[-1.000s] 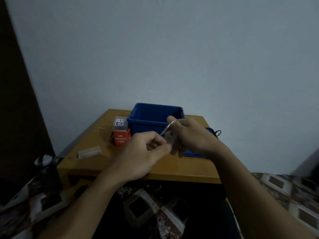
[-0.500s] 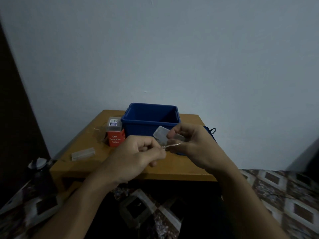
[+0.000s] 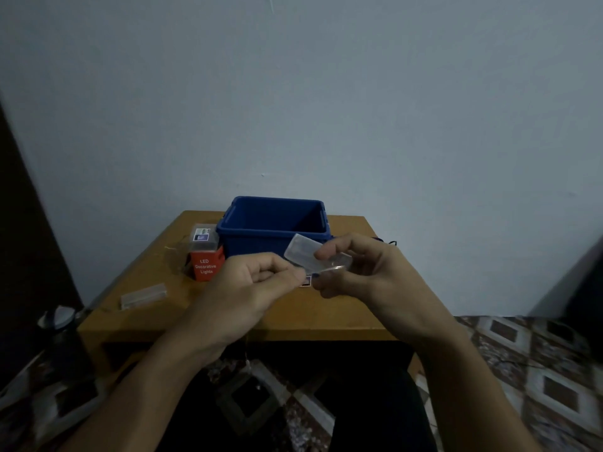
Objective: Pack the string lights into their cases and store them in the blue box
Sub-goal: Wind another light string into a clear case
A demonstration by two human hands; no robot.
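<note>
Both left hand (image 3: 248, 283) and right hand (image 3: 357, 272) fingers (image 3: 326, 254) pinch one clear case (image 3: 303, 252) before the blue box (image 3: 254, 241).

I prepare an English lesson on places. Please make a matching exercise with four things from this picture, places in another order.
Things: 1 blue box; 2 red-labelled case; 3 clear case; 4 flat clear piece.
Places: A in the right hand; B beside the blue box, left; C near the table's left edge; D table's far middle.
Pairs: 1-D; 2-B; 3-A; 4-C.
</note>
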